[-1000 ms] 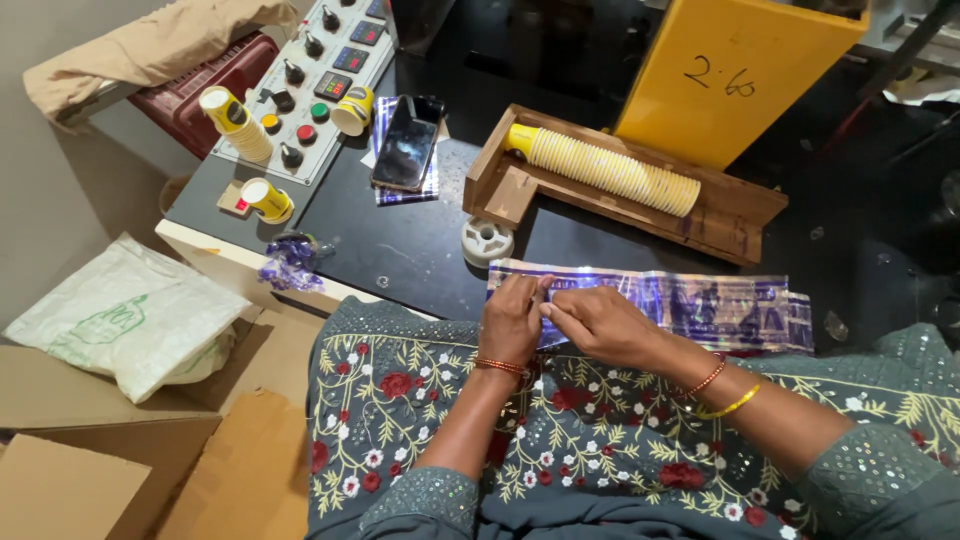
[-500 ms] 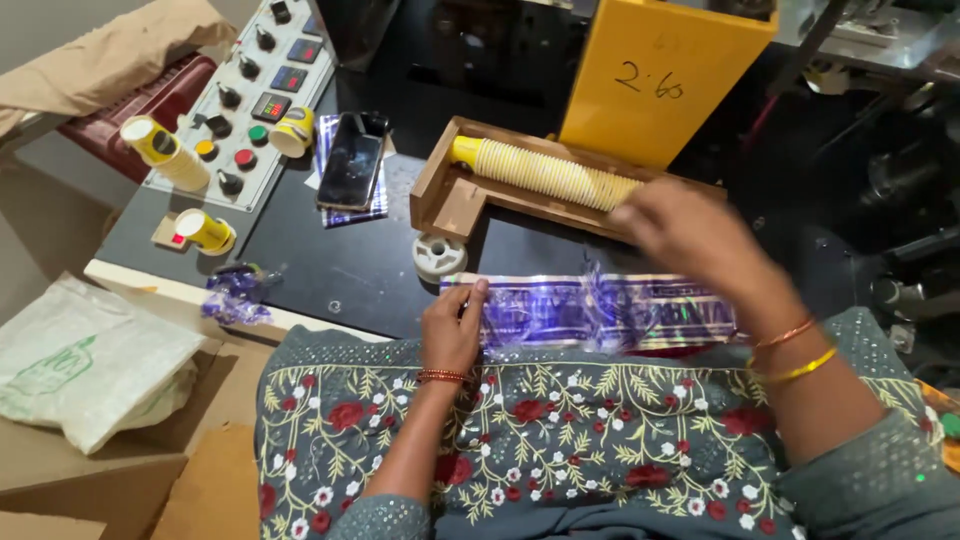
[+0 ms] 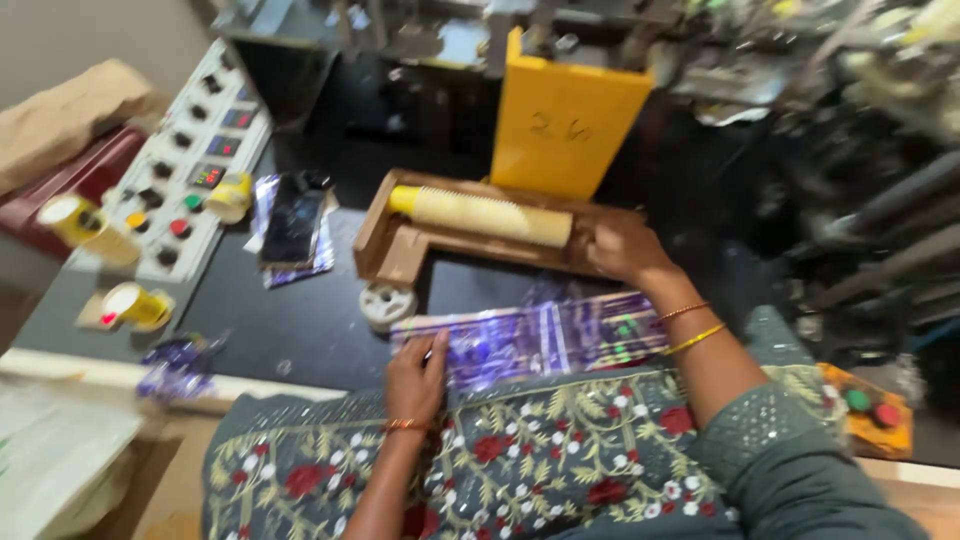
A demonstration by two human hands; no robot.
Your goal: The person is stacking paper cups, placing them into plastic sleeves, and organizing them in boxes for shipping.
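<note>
My left hand [image 3: 416, 378] presses down on the left end of a stack of shiny purple foil pouches [image 3: 540, 338] lying at the near edge of the black table. My right hand [image 3: 622, 247] is up at the right end of a wooden holder [image 3: 392, 240], touching its frame beside the pale yellow roller [image 3: 485, 213] that lies in it. The fingers of that hand are curled against the wood; motion blur hides whether they grip it. A small white spool [image 3: 386, 303] sits in front of the holder.
A yellow bin [image 3: 565, 120] stands behind the holder. At the left is a control panel [image 3: 195, 165] with coloured buttons, yellow tape rolls [image 3: 135, 305], and a dark phone [image 3: 293, 222] on foil. A white plastic bag [image 3: 50, 470] lies at the lower left. Machinery fills the right.
My right hand left the foil pouches and moved up and away to the right end of the wooden holder. My left hand stayed on the pouches. The camera swung right.
</note>
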